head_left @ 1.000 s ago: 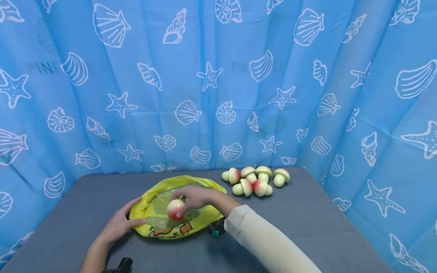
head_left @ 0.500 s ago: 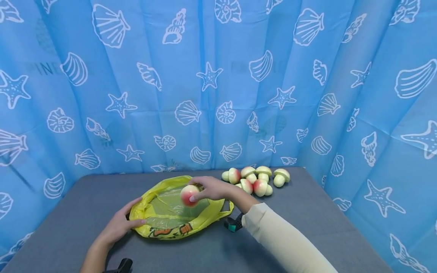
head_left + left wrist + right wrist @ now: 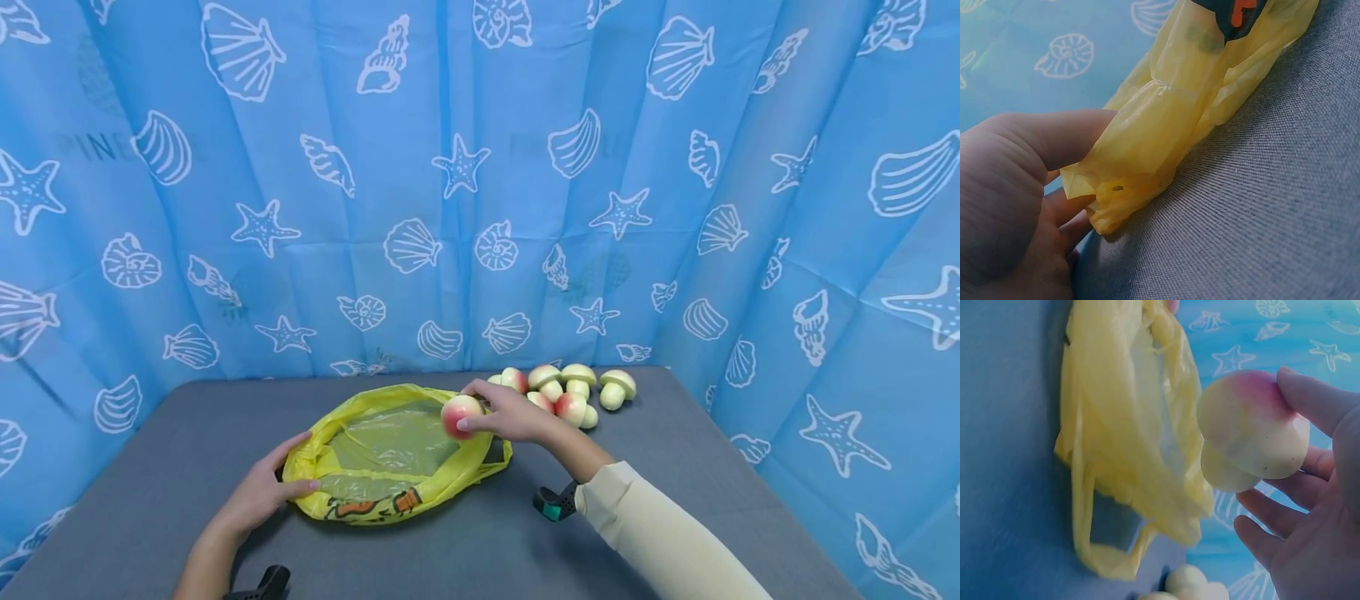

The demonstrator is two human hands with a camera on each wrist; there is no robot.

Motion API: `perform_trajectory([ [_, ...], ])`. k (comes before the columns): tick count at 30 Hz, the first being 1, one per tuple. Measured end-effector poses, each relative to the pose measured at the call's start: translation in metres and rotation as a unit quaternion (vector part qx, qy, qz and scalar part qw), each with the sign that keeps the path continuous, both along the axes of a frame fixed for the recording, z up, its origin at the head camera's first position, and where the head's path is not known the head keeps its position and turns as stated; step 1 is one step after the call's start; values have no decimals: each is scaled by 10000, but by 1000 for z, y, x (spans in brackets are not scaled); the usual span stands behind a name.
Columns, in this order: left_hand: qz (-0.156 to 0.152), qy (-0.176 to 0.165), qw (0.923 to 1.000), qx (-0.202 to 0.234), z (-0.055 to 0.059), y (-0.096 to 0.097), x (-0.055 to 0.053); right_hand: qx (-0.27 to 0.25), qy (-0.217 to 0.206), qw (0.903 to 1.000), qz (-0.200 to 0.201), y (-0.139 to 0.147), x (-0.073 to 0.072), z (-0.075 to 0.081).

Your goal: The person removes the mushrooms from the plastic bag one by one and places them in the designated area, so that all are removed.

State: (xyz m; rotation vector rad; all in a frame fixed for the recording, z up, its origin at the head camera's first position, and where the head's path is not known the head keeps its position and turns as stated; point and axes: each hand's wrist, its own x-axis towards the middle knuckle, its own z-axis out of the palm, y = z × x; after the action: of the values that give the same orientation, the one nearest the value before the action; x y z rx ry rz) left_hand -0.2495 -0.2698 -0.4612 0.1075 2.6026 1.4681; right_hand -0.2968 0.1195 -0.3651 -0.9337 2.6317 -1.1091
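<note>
A yellow plastic bag (image 3: 450,475) lies with its mouth spread wide on the grey table. My left hand (image 3: 258,496) grips its left side, thumb and fingers set apart around the edge; in the left wrist view the thumb presses on the yellow film. Over the bag's right rim, my right hand (image 3: 510,414) holds a toy mushroom (image 3: 461,416) with a pale, red-blushed cap. The right wrist view shows thumb and fingertips pinching that mushroom (image 3: 1247,434) above the bag. Its stem is mostly hidden in the head view.
Several similar toy mushrooms (image 3: 577,379) lie at the table's back right, partly hidden by the right hand. A bag handle loop (image 3: 1110,565) hangs out at the right side. Behind the table (image 3: 675,500) hangs a blue shell-print curtain (image 3: 465,208).
My right hand has lifted the toy mushroom from inside the bag and carried it rightward to the rim near the other mushrooms. My left hand has stayed on the bag.
</note>
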Motion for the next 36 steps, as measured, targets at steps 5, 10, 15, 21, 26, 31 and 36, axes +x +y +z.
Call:
perform_trajectory([
  [5, -12, 1, 10000, 21, -1, -1, -1, -105, 138, 9996, -235, 20, 4, -5],
  [10, -20, 14, 10000, 23, -3, -3, -2, -244, 180, 9989, -350, 34, 8, -12],
  [15, 6, -5, 10000, -44, -4, -2, -1, -417, 157, 9986, -279, 48, 12, -21],
  [21, 29, -6, 10000, -16, -3, -1, -2, -283, 193, 9984, -459, 67, 23, -27],
  [26, 60, -22, 9999, -80, -3, 0, -2, -105, 108, 9984, -539, 82, 31, -31],
  [31, 63, -6, 9999, -112, -2, 0, -3, 28, 285, 9987, -433, 97, 36, -38],
  [36, 64, 1, 9999, -122, -3, 0, -3, 377, 390, 9967, -603, 112, 40, -44],
])
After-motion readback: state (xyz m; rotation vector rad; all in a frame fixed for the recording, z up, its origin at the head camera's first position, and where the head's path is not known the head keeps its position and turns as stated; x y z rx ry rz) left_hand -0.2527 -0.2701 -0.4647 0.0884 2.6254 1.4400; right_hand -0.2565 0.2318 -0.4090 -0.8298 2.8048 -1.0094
